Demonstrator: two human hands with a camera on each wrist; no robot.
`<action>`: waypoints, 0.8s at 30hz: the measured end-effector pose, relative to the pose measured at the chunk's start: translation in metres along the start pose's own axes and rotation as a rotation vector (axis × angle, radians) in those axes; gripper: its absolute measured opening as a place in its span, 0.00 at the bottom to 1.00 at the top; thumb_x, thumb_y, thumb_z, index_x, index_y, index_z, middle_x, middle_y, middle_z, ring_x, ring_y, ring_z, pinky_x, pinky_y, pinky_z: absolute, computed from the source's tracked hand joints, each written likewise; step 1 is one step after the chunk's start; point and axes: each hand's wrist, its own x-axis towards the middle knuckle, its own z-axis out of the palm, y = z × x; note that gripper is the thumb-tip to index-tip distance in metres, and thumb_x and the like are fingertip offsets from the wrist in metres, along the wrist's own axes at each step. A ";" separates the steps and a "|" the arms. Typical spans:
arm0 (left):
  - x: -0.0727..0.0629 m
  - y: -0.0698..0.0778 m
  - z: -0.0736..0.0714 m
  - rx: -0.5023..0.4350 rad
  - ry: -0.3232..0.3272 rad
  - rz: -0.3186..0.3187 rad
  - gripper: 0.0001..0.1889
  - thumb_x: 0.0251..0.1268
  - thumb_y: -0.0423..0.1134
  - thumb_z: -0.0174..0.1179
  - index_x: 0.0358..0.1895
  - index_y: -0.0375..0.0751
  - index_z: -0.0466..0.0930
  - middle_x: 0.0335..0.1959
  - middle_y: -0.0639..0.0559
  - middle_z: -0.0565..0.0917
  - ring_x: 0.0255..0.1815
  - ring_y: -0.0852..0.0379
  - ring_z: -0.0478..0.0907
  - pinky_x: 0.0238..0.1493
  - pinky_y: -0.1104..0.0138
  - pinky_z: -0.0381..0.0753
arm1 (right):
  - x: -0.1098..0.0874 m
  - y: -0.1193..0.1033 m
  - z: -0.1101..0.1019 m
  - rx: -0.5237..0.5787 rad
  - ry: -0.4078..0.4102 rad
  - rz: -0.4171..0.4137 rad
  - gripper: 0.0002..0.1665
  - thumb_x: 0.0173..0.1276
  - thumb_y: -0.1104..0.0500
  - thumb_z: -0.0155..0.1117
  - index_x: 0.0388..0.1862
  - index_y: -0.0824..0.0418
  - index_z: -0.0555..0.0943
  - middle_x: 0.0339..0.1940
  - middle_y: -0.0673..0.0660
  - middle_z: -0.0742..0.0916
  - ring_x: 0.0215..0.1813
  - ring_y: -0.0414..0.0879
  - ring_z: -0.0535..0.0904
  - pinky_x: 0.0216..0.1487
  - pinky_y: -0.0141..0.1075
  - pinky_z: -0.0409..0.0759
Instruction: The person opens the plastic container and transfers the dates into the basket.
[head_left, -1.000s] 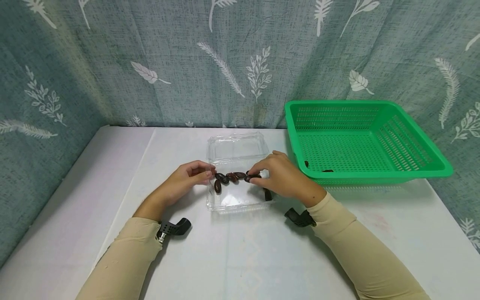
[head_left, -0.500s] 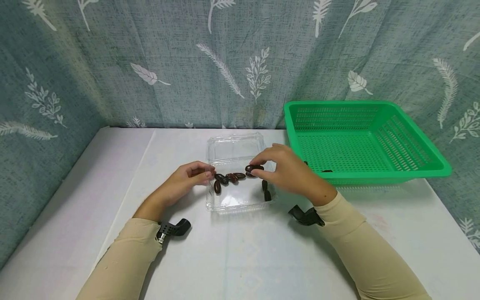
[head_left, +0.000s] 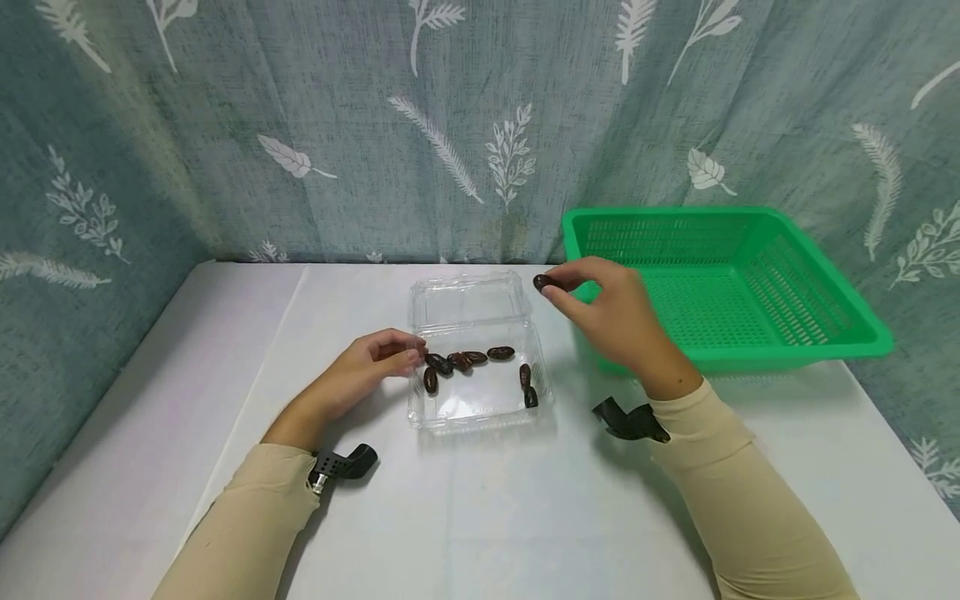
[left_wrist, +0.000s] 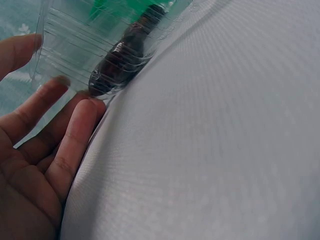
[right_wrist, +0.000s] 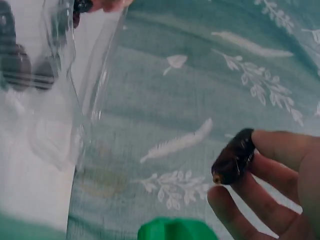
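Note:
A dark brown date (head_left: 543,283) is pinched between the thumb and fingers of my right hand (head_left: 615,308). That hand is raised between the clear plastic container (head_left: 480,396) and the green basket. The right wrist view shows the held date (right_wrist: 235,157) from its stem end. Several dates lie in the container: a row along its back (head_left: 474,357), one at the front left (head_left: 431,381), and two end to end at the right (head_left: 525,377). My left hand (head_left: 367,367) rests at the container's left side, its relaxed fingertips (left_wrist: 82,112) against the outer wall.
The container's hinged lid (head_left: 468,302) lies folded back behind it. To the right stands a green perforated basket (head_left: 787,357), partly covered by my right hand. A patterned curtain (head_left: 337,125) hangs behind the white table (head_left: 480,517).
My right hand has picked a date up out of the container and carried it up and to the right. My left hand has stayed at the container's side.

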 end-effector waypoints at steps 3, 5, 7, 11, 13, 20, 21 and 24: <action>0.001 -0.002 0.000 0.005 -0.010 -0.004 0.21 0.74 0.39 0.58 0.62 0.28 0.74 0.63 0.32 0.78 0.52 0.67 0.80 0.54 0.72 0.83 | -0.001 0.006 -0.006 -0.037 0.063 0.036 0.11 0.66 0.60 0.71 0.46 0.63 0.88 0.40 0.58 0.90 0.42 0.50 0.85 0.45 0.40 0.79; 0.001 -0.002 0.000 0.009 -0.007 -0.003 0.21 0.74 0.39 0.58 0.62 0.28 0.74 0.62 0.32 0.78 0.52 0.66 0.80 0.54 0.73 0.82 | -0.001 0.013 -0.013 -0.056 0.082 0.051 0.11 0.67 0.60 0.70 0.47 0.63 0.87 0.40 0.59 0.90 0.42 0.51 0.85 0.46 0.41 0.78; 0.002 -0.002 0.001 0.008 -0.006 -0.002 0.21 0.73 0.39 0.58 0.61 0.28 0.74 0.62 0.33 0.79 0.52 0.66 0.81 0.54 0.73 0.82 | -0.002 0.021 -0.021 -0.071 0.079 0.075 0.12 0.69 0.59 0.69 0.48 0.63 0.87 0.41 0.60 0.90 0.42 0.49 0.84 0.45 0.40 0.78; 0.004 -0.001 0.002 0.006 -0.018 -0.004 0.20 0.73 0.39 0.59 0.61 0.28 0.74 0.62 0.33 0.79 0.53 0.64 0.81 0.55 0.73 0.82 | -0.005 0.036 -0.040 -0.105 0.011 0.162 0.12 0.70 0.57 0.67 0.48 0.62 0.87 0.42 0.60 0.90 0.41 0.42 0.82 0.43 0.36 0.77; 0.004 0.000 0.002 0.007 -0.027 -0.003 0.21 0.74 0.39 0.59 0.61 0.28 0.74 0.63 0.33 0.78 0.53 0.65 0.80 0.55 0.72 0.82 | -0.007 0.043 -0.049 -0.121 -0.039 0.223 0.13 0.71 0.55 0.66 0.47 0.62 0.87 0.43 0.60 0.90 0.41 0.41 0.81 0.41 0.34 0.77; 0.002 0.001 0.000 0.000 -0.007 0.004 0.20 0.74 0.37 0.58 0.61 0.27 0.74 0.63 0.31 0.77 0.52 0.67 0.80 0.54 0.73 0.83 | 0.000 0.061 -0.061 -0.123 -0.278 0.434 0.19 0.73 0.49 0.63 0.53 0.60 0.85 0.49 0.61 0.89 0.49 0.55 0.83 0.44 0.42 0.80; 0.002 0.001 0.000 -0.005 -0.009 0.004 0.20 0.74 0.37 0.58 0.61 0.27 0.73 0.63 0.31 0.77 0.52 0.67 0.80 0.54 0.72 0.83 | 0.002 0.064 -0.061 -0.130 -0.309 0.456 0.19 0.73 0.49 0.63 0.53 0.60 0.85 0.49 0.61 0.89 0.50 0.56 0.83 0.45 0.43 0.80; 0.001 0.000 0.000 -0.011 -0.014 0.004 0.20 0.74 0.38 0.57 0.62 0.27 0.73 0.63 0.31 0.77 0.52 0.66 0.80 0.54 0.72 0.83 | 0.005 0.071 -0.060 -0.151 -0.398 0.502 0.19 0.74 0.50 0.63 0.54 0.60 0.85 0.50 0.62 0.88 0.53 0.57 0.82 0.48 0.47 0.80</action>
